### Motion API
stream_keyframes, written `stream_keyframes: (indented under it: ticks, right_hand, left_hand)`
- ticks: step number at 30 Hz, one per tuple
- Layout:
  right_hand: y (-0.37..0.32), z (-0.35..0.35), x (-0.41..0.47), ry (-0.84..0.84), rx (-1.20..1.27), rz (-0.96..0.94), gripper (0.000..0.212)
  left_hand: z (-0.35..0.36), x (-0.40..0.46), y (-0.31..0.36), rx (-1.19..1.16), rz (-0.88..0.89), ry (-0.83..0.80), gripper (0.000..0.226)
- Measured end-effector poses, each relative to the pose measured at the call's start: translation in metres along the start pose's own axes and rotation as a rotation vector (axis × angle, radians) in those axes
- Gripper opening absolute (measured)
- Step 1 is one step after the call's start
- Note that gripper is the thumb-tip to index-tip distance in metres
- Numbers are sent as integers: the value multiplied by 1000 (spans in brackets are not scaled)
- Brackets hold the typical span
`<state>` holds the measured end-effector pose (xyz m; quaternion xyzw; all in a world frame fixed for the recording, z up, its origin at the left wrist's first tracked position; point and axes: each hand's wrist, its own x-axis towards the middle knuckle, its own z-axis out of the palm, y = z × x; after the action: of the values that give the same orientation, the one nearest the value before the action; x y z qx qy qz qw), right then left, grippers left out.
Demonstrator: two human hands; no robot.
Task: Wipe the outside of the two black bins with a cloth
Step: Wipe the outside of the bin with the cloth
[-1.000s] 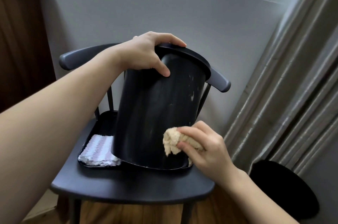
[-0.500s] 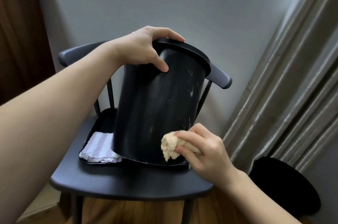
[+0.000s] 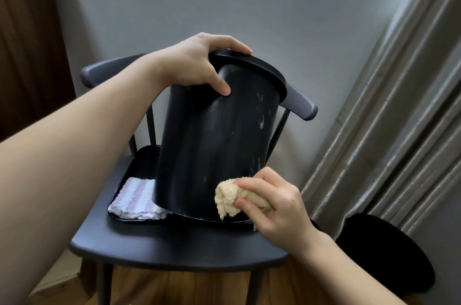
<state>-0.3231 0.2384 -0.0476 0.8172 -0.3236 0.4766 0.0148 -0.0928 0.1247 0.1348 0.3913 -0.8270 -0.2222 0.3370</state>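
A tall black bin [image 3: 214, 145] stands tilted on a black tray [image 3: 139, 160] on a dark chair. Pale smudges mark its right side. My left hand [image 3: 199, 67] grips the bin's rim at the top, thumb on the outer wall. My right hand [image 3: 272, 200] holds a bunched beige cloth [image 3: 227, 198] against the bin's lower right wall, near its base. A second black bin [image 3: 389, 254] sits on the floor at the lower right, partly behind the curtain.
A folded white and pink cloth [image 3: 136, 200] lies in the tray, left of the bin. The chair seat [image 3: 174, 247] has bare room in front of the tray. A grey curtain [image 3: 399, 117] hangs on the right, a wall behind, wood floor below.
The bin has tipped a little more, its near bottom edge lifted. My right hand with the cloth has shifted slightly along the bin's lower wall. My left hand keeps its grip.
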Motion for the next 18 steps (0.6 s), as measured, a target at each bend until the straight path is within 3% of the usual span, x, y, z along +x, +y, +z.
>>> stream_keyframes:
  ticks: [7,14,18]
  right_hand:
    - [1,-5,20,182,-74,119,25]
    - [-3,3,-21,-72,10,1,27]
    - [-5,-7,9,14,-57,11,24]
  left_hand:
    - [-1,-1,-1,8,3,5,74]
    - [1,0,1,10,-4,-2,73]
    - [1,1,2,19,-15,-2,74]
